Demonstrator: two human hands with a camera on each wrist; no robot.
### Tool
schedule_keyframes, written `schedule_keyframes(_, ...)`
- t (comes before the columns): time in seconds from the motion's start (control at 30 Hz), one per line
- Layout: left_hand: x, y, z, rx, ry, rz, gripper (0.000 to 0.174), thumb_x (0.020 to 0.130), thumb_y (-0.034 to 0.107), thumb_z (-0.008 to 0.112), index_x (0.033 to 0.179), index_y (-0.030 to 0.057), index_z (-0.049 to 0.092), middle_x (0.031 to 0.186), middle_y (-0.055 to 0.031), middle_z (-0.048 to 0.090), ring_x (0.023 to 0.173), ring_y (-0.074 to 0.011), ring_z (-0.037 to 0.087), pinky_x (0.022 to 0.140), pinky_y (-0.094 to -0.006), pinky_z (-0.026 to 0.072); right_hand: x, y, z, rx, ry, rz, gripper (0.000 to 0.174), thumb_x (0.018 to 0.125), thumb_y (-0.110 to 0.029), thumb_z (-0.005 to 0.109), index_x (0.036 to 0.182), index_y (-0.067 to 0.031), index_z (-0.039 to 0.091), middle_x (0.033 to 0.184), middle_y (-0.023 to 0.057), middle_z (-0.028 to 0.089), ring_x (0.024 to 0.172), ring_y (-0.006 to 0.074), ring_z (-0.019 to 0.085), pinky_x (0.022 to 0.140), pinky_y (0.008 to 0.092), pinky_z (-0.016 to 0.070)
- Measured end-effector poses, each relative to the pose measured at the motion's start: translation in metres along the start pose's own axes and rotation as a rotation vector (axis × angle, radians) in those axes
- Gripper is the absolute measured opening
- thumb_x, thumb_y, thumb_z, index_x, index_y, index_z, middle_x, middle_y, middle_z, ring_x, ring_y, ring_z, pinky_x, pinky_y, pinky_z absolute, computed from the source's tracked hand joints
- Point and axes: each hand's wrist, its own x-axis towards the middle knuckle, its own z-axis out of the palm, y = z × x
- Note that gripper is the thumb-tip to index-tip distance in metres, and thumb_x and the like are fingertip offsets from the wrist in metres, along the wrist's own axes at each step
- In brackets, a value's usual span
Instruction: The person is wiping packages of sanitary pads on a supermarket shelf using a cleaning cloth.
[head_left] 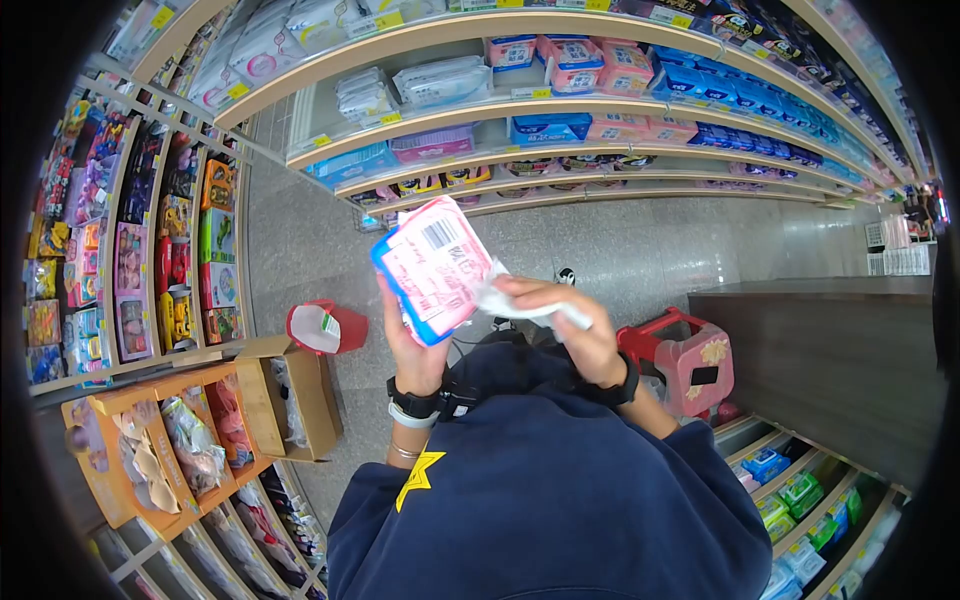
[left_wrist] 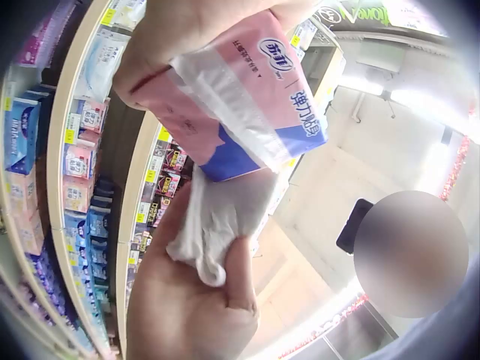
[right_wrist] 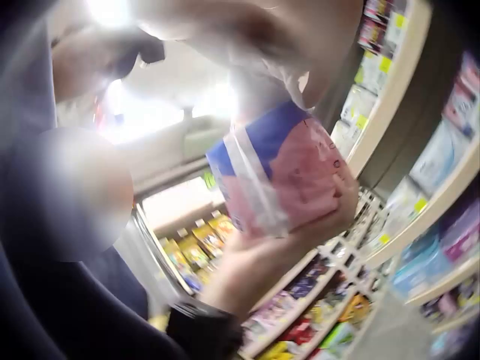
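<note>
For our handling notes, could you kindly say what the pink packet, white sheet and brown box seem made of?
Pink packet: probably smooth plastic film, given its creases.
White sheet: soft, matt tissue or fabric, from its limp folds.
Brown box: likely matt cardboard, with open flaps.

The person (head_left: 540,470) is wearing a dark navy fabric sweatshirt (head_left: 580,520) bearing a pointed yellow star (head_left: 419,478), a black left wrist strap (head_left: 413,399) beside a white band (head_left: 412,417), a thin bracelet (head_left: 405,453), a black right wrist strap (head_left: 624,383) and dark trousers (head_left: 515,368).
</note>
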Motion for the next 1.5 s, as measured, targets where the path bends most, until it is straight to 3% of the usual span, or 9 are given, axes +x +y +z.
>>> schedule_keyframes(0.17,-0.003,-0.005,-0.009,0.116,-0.057,-0.008,0.076,0.092,0.062,0.039,0.146,0.0093,0.028,0.147,-0.0142,0.036,0.132,-0.0316,0.041,0.108,-0.0517,0.0338,0.018,-0.001,0.006,0.575,0.506,0.125,0.049,0.097,-0.022,0.044,0.14,0.0011,0.034,0.146,0.0189,0.036,0.135,0.0305,0.036,0.114,0.0424,0.0234)
schedule_keyframes(0.2,-0.007,-0.011,-0.012,0.472,-0.148,0.086,0.074,0.093,0.061,0.038,0.146,0.0098,0.027,0.147,-0.0144,0.036,0.132,-0.0312,0.041,0.108,-0.0512,0.0345,0.023,-0.002,0.012,0.498,0.44,0.126,0.053,0.099,-0.025,0.042,0.143,0.0012,0.03,0.148,0.0186,0.032,0.138,0.0293,0.031,0.115,0.0401,0.0203)
schedule_keyframes(0.27,-0.005,-0.021,0.004,-0.002,-0.134,-0.06,0.066,0.098,0.052,0.035,0.148,0.0115,0.021,0.148,-0.0151,0.034,0.131,-0.03,0.043,0.106,-0.0491,0.0383,0.026,0.006,0.029,0.245,0.352,0.017,0.051,0.1,-0.025,0.04,0.144,0.0008,0.03,0.149,0.0182,0.033,0.139,0.0283,0.031,0.114,0.0389,0.0205)
schedule_keyframes(0.4,0.008,-0.012,0.021,0.526,-0.103,0.04,0.056,0.102,0.043,0.03,0.148,0.0123,0.021,0.149,-0.0129,0.032,0.134,-0.0276,0.038,0.109,-0.0451,0.0358,0.03,0.003,0.024,-0.355,0.264,-0.124,0.048,0.101,-0.026,0.037,0.141,0.0004,0.038,0.149,0.0183,0.033,0.141,0.029,0.028,0.114,0.04,0.0178)
schedule_keyframes(0.57,0.007,-0.002,0.022,-0.023,-0.244,-0.103,0.051,0.102,0.034,0.038,0.145,0.0115,0.023,0.141,-0.0105,0.041,0.132,-0.0229,0.04,0.108,-0.0397,0.0356,0.027,0.007,0.028,-1.01,0.019,-0.226,0.049,0.087,-0.014,0.054,0.134,-0.0027,0.049,0.143,0.0173,0.043,0.135,0.0327,0.039,0.108,0.0436,0.0299)
schedule_keyframes(0.9,0.008,-0.016,0.013,0.202,-0.126,0.044,0.051,0.102,0.032,0.041,0.144,0.0103,0.022,0.138,-0.0118,0.043,0.125,-0.0227,0.047,0.103,-0.0395,0.0419,0.018,0.017,-0.014,-1.34,-0.02,-0.287,0.051,0.078,-0.007,0.054,0.129,-0.0037,0.054,0.136,0.0147,0.052,0.131,0.0256,0.046,0.11,0.0418,0.0299)
schedule_keyframes(1.07,0.005,-0.014,0.003,0.314,-0.07,0.028,0.054,0.102,0.039,0.037,0.143,0.006,0.027,0.141,-0.0132,0.043,0.126,-0.0243,0.048,0.105,-0.0428,0.0409,0.024,0.011,-0.011,-0.694,0.306,-0.124,0.048,0.082,0.003,0.044,0.129,0.0021,0.051,0.138,0.0229,0.047,0.131,0.0381,0.041,0.111,0.045,0.0291)
schedule_keyframes(1.3,0.002,-0.019,0.005,0.296,-0.095,-0.01,0.052,0.101,0.037,0.04,0.144,0.0108,0.024,0.139,-0.0117,0.042,0.126,-0.021,0.047,0.102,-0.0373,0.0434,0.037,-0.002,0.031,-1.185,-0.145,-0.273,0.052,0.075,-0.002,0.051,0.127,0.0001,0.053,0.139,0.0171,0.048,0.131,0.0309,0.044,0.11,0.0458,0.0308)
schedule_keyframes(1.5,0.006,-0.019,-0.01,0.212,-0.105,-0.076,0.054,0.101,0.042,0.036,0.141,0.0051,0.033,0.14,-0.0143,0.045,0.127,-0.0273,0.047,0.105,-0.0451,0.0397,0.02,0.003,-0.029,-1.088,0.018,-0.19,0.044,0.089,-0.013,0.049,0.13,0.0007,0.051,0.14,0.0176,0.048,0.132,0.0287,0.043,0.111,0.0426,0.0276)
